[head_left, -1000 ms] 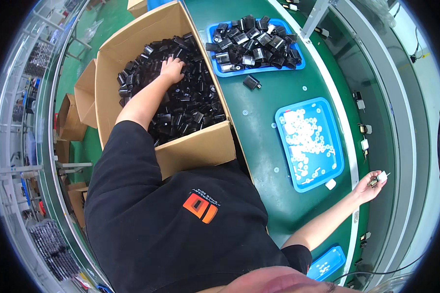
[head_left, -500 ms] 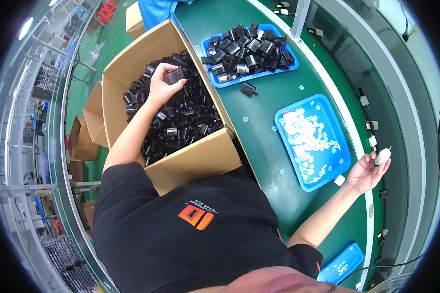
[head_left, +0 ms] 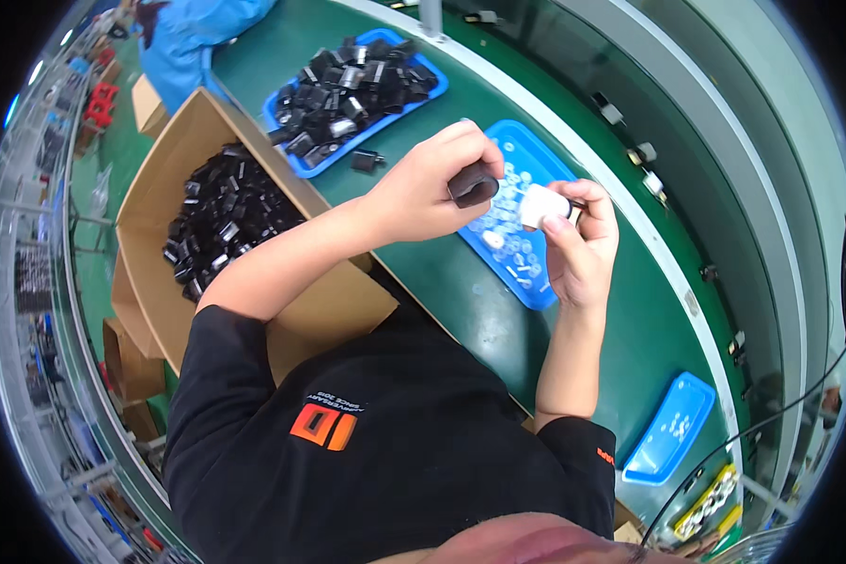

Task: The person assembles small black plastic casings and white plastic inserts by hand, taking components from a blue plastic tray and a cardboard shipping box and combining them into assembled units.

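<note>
My left hand (head_left: 434,186) grips a black plastic casing (head_left: 473,188), its hollow end turned toward the right. Facing it, my right hand (head_left: 585,246) pinches a white plug-like piece (head_left: 541,205) with a thin prong on its left side. A small gap separates the two parts. Both hands are above a blue tray (head_left: 547,167) of small clear rings and white bits. To the left, a cardboard box (head_left: 340,310) holds a heap of black casings (head_left: 221,221), partly hidden behind my left forearm.
Another blue tray (head_left: 382,127), piled with black casings, lies farther off; a single black casing (head_left: 367,160) rests beside it. A smaller blue tray (head_left: 663,428) is at lower right. White-and-black pieces (head_left: 655,185) line the green strip beyond the white rail. A co-worker's blue sleeve (head_left: 183,52) shows at top left.
My left hand has come out of the box, bringing a black casing over the ring tray. My right hand has moved in from the right with the white piece. The view has shifted.
</note>
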Action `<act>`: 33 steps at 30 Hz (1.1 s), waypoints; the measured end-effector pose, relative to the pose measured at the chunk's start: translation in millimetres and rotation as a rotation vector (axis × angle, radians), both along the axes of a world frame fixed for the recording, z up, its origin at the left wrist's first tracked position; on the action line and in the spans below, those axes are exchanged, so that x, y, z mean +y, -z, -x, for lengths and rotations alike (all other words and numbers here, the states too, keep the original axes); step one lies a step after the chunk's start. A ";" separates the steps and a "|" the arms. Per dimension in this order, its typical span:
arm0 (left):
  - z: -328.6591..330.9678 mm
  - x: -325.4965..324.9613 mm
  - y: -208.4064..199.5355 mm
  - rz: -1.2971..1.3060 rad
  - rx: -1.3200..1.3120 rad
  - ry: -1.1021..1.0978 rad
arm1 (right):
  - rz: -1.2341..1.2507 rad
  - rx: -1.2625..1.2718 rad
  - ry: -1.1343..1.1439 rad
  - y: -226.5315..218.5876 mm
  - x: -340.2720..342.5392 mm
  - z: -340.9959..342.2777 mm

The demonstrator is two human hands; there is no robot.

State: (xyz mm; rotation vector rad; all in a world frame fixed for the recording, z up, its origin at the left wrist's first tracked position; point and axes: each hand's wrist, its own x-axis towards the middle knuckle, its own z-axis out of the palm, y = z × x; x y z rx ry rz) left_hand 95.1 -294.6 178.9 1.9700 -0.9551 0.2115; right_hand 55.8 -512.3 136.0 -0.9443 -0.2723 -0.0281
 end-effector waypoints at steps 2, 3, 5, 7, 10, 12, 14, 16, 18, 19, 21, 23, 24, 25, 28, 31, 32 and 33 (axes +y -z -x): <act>-2.3 -17.4 5.2 0.034 0.044 -0.024 | 0.026 -0.014 0.019 -6.8 -10.0 3.5; 0.3 -21.2 4.2 -0.025 0.137 -0.032 | 0.140 -0.023 0.074 -12.2 -14.1 5.9; -0.5 -28.0 7.3 -0.050 0.172 -0.013 | 0.310 -0.019 0.197 -22.6 -16.0 9.0; -1.8 -28.3 12.8 -0.110 0.199 0.012 | 0.384 -0.013 0.258 -28.5 -15.6 10.7; -3.9 -30.5 23.9 -0.122 0.009 0.071 | 0.494 -0.054 0.359 -27.5 -14.9 7.3; -3.5 -34.3 23.0 -0.139 0.016 0.043 | 0.535 -0.073 0.406 -25.8 -15.7 6.1; -4.1 -35.5 20.1 -0.158 0.019 0.008 | 0.547 -0.076 0.437 -21.5 -15.1 6.1; -6.5 -34.3 18.0 -0.167 -0.046 -0.036 | 0.561 -0.084 0.463 -20.4 -15.1 6.4; -8.7 -32.3 16.5 -0.144 -0.049 -0.065 | 0.507 -0.023 0.404 -21.3 -15.4 7.1; -9.5 -31.8 16.2 -0.123 -0.050 -0.082 | 0.510 -0.024 0.400 -19.9 -14.4 6.4; -10.7 -30.9 16.1 -0.122 -0.074 -0.076 | 0.488 -0.096 0.462 -14.4 -12.4 3.7; -12.6 -29.0 18.0 -0.122 -0.098 -0.074 | 0.468 -0.064 0.428 -12.6 -12.1 0.9; -13.8 -28.0 20.5 -0.109 -0.108 -0.075 | 0.445 -0.031 0.400 -11.7 -11.6 -0.3; -14.5 -27.1 22.2 -0.096 -0.118 -0.076 | 0.447 -0.031 0.396 -10.1 -10.5 -1.4; -15.7 -24.6 19.1 -0.075 -0.100 -0.072 | 0.435 -0.051 0.396 -5.2 -7.7 -4.3; -16.9 -21.4 19.0 -0.113 -0.162 -0.073 | 0.405 -0.037 0.346 -3.4 -10.9 -6.0; -17.2 -21.2 19.0 -0.115 -0.162 -0.074 | 0.402 -0.034 0.297 -3.9 -13.4 -6.2; -17.5 -21.5 19.1 -0.113 -0.189 -0.075 | 0.398 -0.031 0.249 -3.7 -15.1 -6.4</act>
